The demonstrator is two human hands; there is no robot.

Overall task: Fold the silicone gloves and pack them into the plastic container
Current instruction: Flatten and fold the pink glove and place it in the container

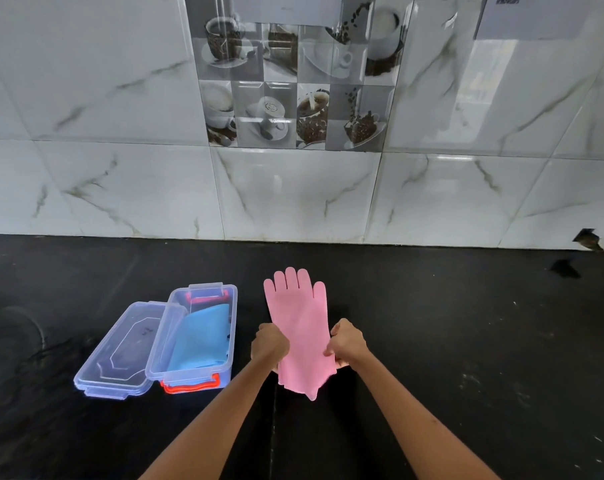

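A pink silicone glove (299, 318) lies flat on the black counter, fingers pointing toward the wall. My left hand (268, 344) grips its left edge near the cuff, and my right hand (348, 342) grips the right edge opposite. The cuff end hangs toward me, slightly lifted and creased. To the left stands a clear plastic container (232, 306) with red latches; a folded blue glove (203, 337) lies inside it. The container's clear lid (120, 355) rests upside down against its left side.
The black counter (467, 341) runs right and left of the glove. A marble-tiled wall (293, 195) rises at the back. A chipped spot (586, 239) shows at the wall's base on the far right.
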